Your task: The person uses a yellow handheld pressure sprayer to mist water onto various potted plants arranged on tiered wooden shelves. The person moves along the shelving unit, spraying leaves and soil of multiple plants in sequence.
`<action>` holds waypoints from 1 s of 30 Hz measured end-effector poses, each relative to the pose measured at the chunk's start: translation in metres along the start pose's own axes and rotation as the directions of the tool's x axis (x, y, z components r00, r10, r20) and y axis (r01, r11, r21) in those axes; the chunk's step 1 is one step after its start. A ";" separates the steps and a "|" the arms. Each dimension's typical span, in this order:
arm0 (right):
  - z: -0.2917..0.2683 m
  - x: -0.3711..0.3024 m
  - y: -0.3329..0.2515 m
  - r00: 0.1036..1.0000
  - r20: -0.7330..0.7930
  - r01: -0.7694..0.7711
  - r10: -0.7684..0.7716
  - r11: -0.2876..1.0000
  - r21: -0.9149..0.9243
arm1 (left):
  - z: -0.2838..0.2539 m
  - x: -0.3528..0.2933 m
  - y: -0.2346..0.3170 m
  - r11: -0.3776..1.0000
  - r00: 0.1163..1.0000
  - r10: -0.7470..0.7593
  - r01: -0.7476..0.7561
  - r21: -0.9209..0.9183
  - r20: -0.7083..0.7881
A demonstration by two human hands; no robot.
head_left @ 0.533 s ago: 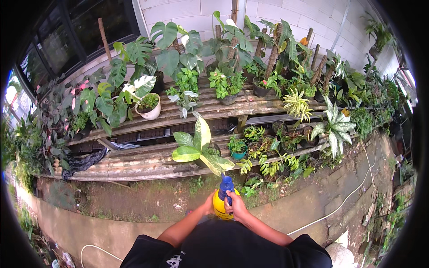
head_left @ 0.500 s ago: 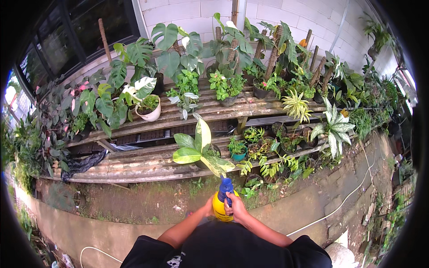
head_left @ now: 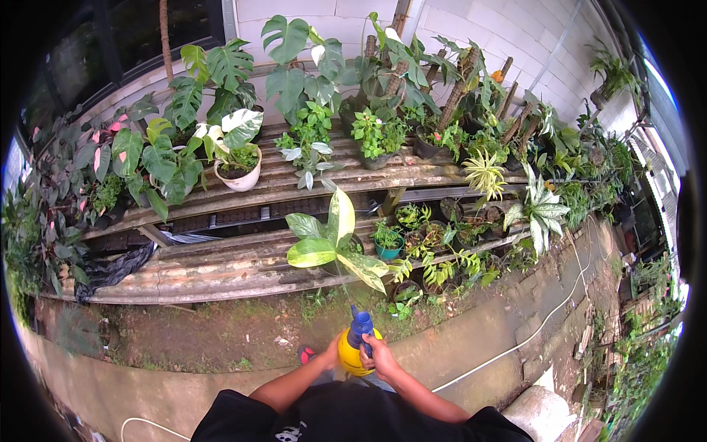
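Both of my hands hold a yellow spray bottle [head_left: 350, 355] with a blue pump top close in front of my chest. My left hand [head_left: 331, 352] cups the bottle's left side. My right hand [head_left: 378, 354] grips its right side, fingers up by the blue top. The nozzle points up toward a potted plant with large yellow-and-green leaves [head_left: 333, 244] that stands on the lower wooden shelf [head_left: 221, 265].
Two tiers of wooden shelving [head_left: 294, 184] carry many potted plants, among them a white pot [head_left: 240, 177] and a teal pot [head_left: 387, 249]. Black plastic [head_left: 110, 269] hangs at the left. A white hose [head_left: 530, 331] runs over the concrete path. A white brick wall stands behind.
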State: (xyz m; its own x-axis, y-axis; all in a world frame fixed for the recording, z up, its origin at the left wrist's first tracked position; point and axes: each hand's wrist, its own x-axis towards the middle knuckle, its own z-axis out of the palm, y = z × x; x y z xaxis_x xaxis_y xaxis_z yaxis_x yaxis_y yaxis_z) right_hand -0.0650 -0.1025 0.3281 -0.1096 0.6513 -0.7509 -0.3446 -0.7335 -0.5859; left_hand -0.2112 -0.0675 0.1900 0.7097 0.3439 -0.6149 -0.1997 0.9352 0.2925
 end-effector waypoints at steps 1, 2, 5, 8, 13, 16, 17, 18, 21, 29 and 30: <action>0.004 0.000 0.002 1.000 0.006 0.007 -0.007 1.000 -0.006 | -0.002 -0.003 -0.001 1.000 1.000 0.013 -0.013 0.006 -0.017; 0.009 0.001 0.005 1.000 0.015 0.014 -0.014 1.000 -0.008 | -0.008 -0.006 -0.003 1.000 0.999 0.025 -0.024 0.015 -0.038; 0.021 0.006 0.011 0.998 0.049 0.026 -0.025 0.999 -0.037 | -0.042 -0.004 -0.014 0.992 0.992 0.124 -0.124 0.029 -0.009; 0.029 0.007 0.015 0.996 0.059 0.065 -0.063 0.997 -0.036 | -0.063 -0.003 -0.013 0.984 0.986 0.166 -0.165 0.062 -0.004; 0.029 0.016 0.015 0.996 0.067 0.068 -0.066 0.997 -0.035 | -0.065 -0.005 0.000 0.990 0.992 0.111 -0.105 0.090 -0.062; 0.026 0.017 0.010 0.995 0.069 0.071 -0.070 0.997 -0.022 | -0.052 -0.006 0.011 0.981 0.990 0.124 -0.111 0.156 -0.073; 0.024 0.016 0.008 0.994 0.072 0.080 -0.079 0.997 -0.016 | -0.049 -0.004 0.012 0.977 0.989 0.133 -0.118 0.178 -0.072; 0.020 0.015 0.005 0.993 0.075 0.089 -0.088 0.996 -0.009 | -0.045 -0.001 0.012 0.978 0.990 0.113 -0.096 0.184 -0.083; 0.003 0.013 -0.004 0.997 0.046 0.069 -0.069 0.998 0.013 | -0.030 0.011 0.010 0.980 0.992 0.054 -0.031 0.198 -0.112; -0.061 0.007 -0.010 1.000 0.017 0.001 -0.003 0.989 0.149 | 0.001 0.064 -0.022 0.985 0.985 -0.131 0.143 0.094 -0.116; -0.072 0.009 -0.008 1.000 0.030 -0.004 -0.001 0.985 0.175 | 0.015 0.063 -0.020 0.983 0.981 -0.147 0.159 0.087 -0.126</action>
State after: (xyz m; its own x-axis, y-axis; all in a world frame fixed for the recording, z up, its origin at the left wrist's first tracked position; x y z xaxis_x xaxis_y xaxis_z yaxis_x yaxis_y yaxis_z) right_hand 0.0037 -0.1050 0.3045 -0.1374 0.6575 -0.7408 -0.5022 -0.6909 -0.5200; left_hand -0.1518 -0.0658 0.1565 0.6406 0.2104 -0.7385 -0.0248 0.9669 0.2539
